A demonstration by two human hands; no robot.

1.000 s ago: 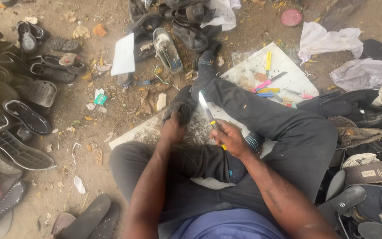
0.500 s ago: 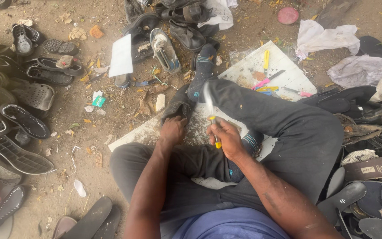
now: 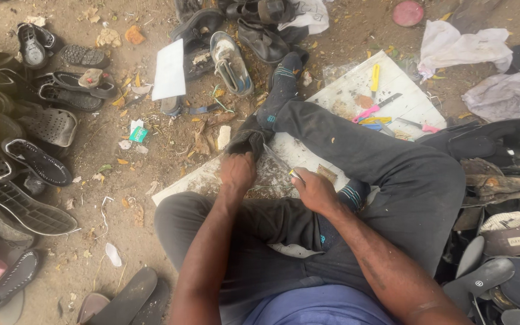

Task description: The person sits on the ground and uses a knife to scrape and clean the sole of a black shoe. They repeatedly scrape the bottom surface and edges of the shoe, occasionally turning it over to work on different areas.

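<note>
I sit on the ground with a white board (image 3: 404, 90) under my legs. My left hand (image 3: 238, 171) presses down on a dark shoe piece (image 3: 249, 137) that lies at the board's near edge. My right hand (image 3: 314, 189) grips a knife (image 3: 279, 159) with a yellow handle, its blade pointing toward the shoe piece close beside my left hand. My right leg in dark trousers stretches across the board, ending in a dark sock (image 3: 283, 84).
Many dark shoes and sandals (image 3: 37, 162) lie along the left. More shoes (image 3: 230, 60) sit at the top, and soles and sandals (image 3: 501, 265) at the right. Yellow, pink and blue tools (image 3: 374, 111) rest on the board. White cloths (image 3: 464, 45) lie at top right.
The knife blade stood upright a second ago; it has since swung down and left toward the shoe piece. My left hand stays on the piece.
</note>
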